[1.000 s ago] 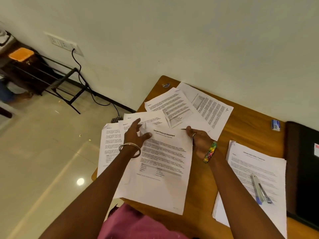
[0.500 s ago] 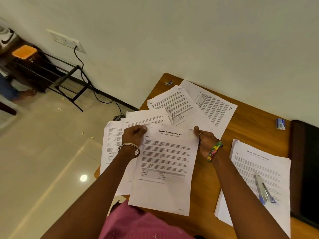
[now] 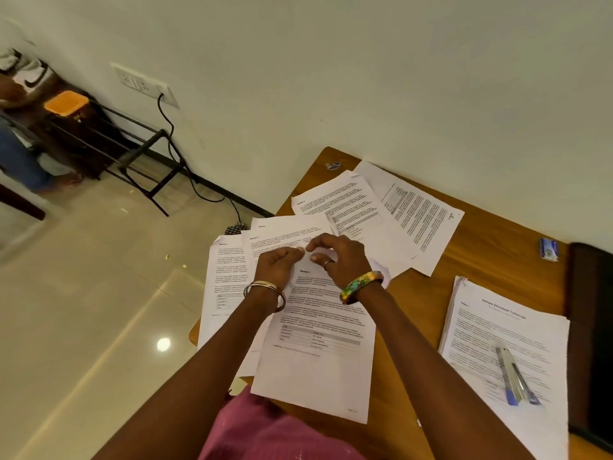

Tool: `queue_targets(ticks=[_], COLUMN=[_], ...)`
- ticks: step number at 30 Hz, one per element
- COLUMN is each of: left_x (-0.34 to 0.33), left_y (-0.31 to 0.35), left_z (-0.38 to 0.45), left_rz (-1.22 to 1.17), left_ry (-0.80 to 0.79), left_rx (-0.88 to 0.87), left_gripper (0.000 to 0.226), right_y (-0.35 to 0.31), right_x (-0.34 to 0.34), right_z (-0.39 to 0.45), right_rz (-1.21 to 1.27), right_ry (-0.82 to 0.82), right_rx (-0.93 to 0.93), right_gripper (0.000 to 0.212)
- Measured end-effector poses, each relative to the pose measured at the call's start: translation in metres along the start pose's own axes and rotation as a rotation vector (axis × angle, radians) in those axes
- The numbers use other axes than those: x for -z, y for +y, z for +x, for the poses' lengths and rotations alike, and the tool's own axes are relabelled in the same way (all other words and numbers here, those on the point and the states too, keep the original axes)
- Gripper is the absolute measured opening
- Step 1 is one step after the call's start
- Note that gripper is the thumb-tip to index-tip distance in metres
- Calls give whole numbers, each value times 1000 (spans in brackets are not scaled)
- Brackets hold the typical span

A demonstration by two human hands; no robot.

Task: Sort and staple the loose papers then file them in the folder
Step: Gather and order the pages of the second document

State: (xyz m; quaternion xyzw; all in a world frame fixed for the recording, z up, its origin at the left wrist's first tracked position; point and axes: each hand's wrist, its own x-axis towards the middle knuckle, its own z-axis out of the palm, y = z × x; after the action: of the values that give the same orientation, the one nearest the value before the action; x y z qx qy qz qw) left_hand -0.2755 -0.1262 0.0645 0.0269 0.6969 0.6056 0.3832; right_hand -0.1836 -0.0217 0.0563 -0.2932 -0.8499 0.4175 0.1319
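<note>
Sorting is the step in hand. Both hands meet at the far edge of the front sheet (image 3: 318,353), which lies on the near part of the wooden surface (image 3: 414,300) with its near end hanging over the edge. The left hand (image 3: 278,265) has its fingers curled at that top edge, thumb tip touching the paper, seemingly pinching it. The right hand (image 3: 338,257) arches over the same edge with fingers bent down onto the page; whether it grips or only presses cannot be told. More loose papers (image 3: 232,277) fan out to the left under the front sheet, and 2 further sheets (image 3: 391,210) lie at the far side. To the right sits a squared stack (image 3: 504,343) with the stapler (image 3: 514,376) resting on it, and the dark folder (image 3: 593,327) lies at the right edge. Nothing looks stapled in this pile yet. The next move probably calls for lifting the front sheet cleanly off those beneath and matching it to its set.
</note>
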Motion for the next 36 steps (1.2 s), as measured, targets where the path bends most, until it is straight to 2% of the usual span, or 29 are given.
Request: queue_targets(ticks=[5, 8, 12, 16, 21, 25, 28, 31, 34, 36], left_x=[6, 6, 1, 0, 0, 0, 0, 2, 8, 14], left_y=[0, 1, 3, 4, -2, -2, 0, 3, 5, 4], left_z=[-2, -2, -5, -5, -5, -7, -5, -2, 0, 3], left_rz=[85, 63, 34, 113, 201, 233, 219, 47, -10, -4], left_ry=[13, 46, 20, 12, 6, -44, 5, 88, 120, 154], left_rx=[-28, -5, 15, -33, -88, -115, -100, 1, 34, 21], left_gripper=[17, 12, 12, 14, 22, 16, 14, 15, 11, 11], right_y=[1, -4, -7, -11, -8, -6, -3, 6, 31, 48], right_x=[-2, 1, 6, 7, 8, 5, 4, 12, 30, 40], right_z=[0, 1, 0, 3, 11, 15, 14, 7, -6, -17], right_rz=[212, 253, 250, 253, 127, -34, 70, 138, -73, -87], right_ry=[47, 52, 22, 3, -73, -158, -164, -136, -155, -164], right_rx=[-141, -183, -204, -241, -310, -330, -331, -345, -378, -416], right_gripper=[9, 17, 21, 17, 17, 15, 15, 27, 54, 55])
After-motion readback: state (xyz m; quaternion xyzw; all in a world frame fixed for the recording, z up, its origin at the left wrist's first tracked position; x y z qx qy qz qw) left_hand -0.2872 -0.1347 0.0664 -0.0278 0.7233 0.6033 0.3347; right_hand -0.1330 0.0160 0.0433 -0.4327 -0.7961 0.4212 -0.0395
